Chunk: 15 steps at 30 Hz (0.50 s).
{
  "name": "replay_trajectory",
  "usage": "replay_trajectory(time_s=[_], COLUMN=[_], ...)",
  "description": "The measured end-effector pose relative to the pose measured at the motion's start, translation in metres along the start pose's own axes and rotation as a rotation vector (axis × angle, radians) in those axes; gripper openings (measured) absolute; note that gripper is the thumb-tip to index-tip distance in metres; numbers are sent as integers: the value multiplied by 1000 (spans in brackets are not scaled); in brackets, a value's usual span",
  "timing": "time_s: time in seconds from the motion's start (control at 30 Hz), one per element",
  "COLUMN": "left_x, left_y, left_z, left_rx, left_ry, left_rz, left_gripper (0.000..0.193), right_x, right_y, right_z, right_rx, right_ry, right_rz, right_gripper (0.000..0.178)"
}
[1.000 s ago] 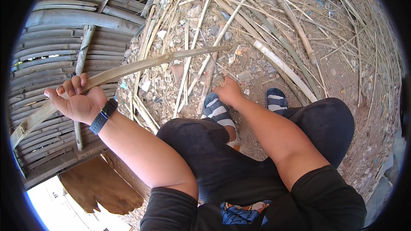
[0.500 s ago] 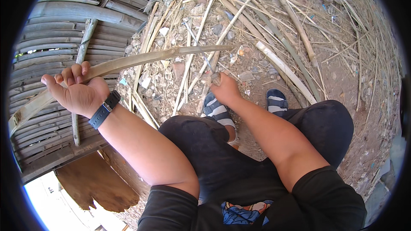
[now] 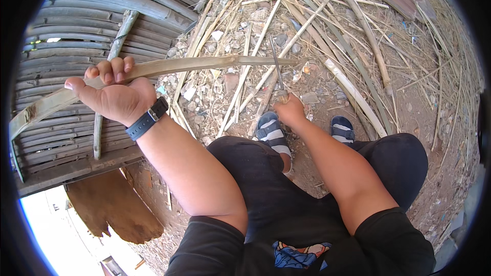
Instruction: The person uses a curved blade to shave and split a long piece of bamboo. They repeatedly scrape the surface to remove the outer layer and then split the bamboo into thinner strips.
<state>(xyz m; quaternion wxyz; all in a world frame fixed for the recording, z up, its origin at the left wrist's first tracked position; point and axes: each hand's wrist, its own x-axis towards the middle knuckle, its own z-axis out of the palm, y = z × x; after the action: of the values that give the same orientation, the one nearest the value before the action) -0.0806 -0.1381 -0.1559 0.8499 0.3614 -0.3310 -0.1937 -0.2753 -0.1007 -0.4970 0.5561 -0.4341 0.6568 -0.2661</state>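
The left hand (image 3: 115, 97) is raised at the left of the view, its fingers (image 3: 110, 69) curled over the top edge of a long, pale, flattened bamboo strip (image 3: 204, 64) and its thumb stretched out to the left beneath it, so the strip is clamped between the fingers and the palm. From this grip the strip runs right, slightly arched, to about the middle of the view, and on the other side it drops down and left past the thumb toward the edge of a wall of grey, weathered split bamboo slats (image 3: 61, 56). A black wristwatch (image 3: 147, 118) sits on the left wrist.

The right hand (image 3: 290, 111) is low, near the ground, closed around the light wooden handle of a thin dark metal blade (image 3: 276, 69). The blade rises from the fist and its tip meets the right end of the strip; whether it cuts into it cannot be told. The fingers of this hand are hidden beneath the fist.

Just beside the right hand are the person's two feet in blue-and-white striped sandals (image 3: 271, 133), on bare dirt strewn with dry bamboo stalks and splinters (image 3: 353, 87). The person's knees in black trousers (image 3: 394, 163) fill the lower middle.
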Motion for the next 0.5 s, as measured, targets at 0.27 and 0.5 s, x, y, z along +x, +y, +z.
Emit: replay_trajectory(time_s=[0.27, 0.5], left_x=[-3, -15], left_y=[6, 16], left_z=[-1, 12], left_rx=[-184, -263], left_ry=[-103, -258], left_rz=[-71, -163], left_gripper=[74, 75], right_x=[-53, -87], right_y=[-105, -210], right_z=[-1, -56], right_rx=[447, 378], right_ry=[-351, -387], right_rz=[117, -144], right_gripper=[19, 21])
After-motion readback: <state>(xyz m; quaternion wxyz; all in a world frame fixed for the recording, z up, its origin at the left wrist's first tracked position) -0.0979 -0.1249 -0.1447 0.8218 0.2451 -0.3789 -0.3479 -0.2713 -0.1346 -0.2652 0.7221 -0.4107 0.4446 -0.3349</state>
